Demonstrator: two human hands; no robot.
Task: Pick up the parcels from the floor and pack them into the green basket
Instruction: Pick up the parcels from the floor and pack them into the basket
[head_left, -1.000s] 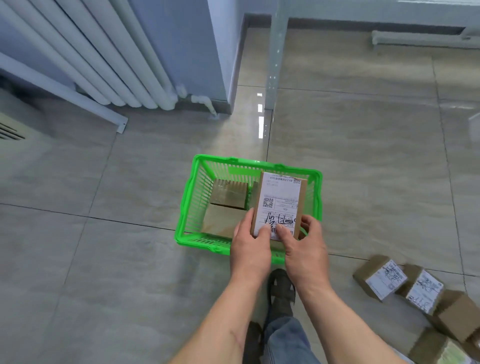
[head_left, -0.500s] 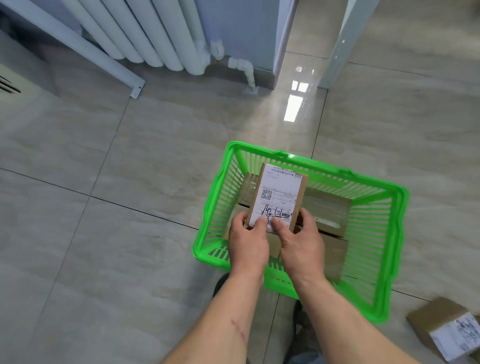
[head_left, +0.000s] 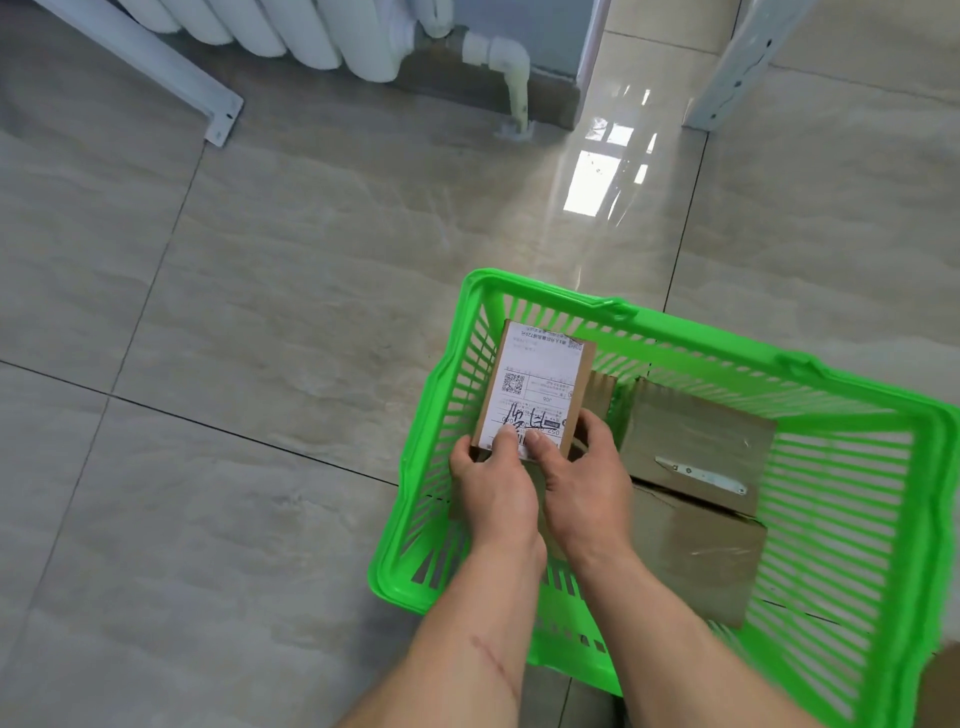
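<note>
The green basket stands on the tiled floor at lower right. Both hands grip one brown parcel with a white label, held label-up over the basket's left end. My left hand grips its near left corner with the thumb on the label. My right hand grips its near right corner. Inside the basket lie two plain brown parcels, one further back and one nearer. Another box edge shows just behind the held parcel.
A white radiator with a pipe runs along the wall at the top. White metal legs stand at top left and top right. A brown box corner shows at the bottom right edge.
The view has shifted closer to the basket and to the left. The labelled parcel has moved to the basket's left end and lower into it, still held by both hands.
</note>
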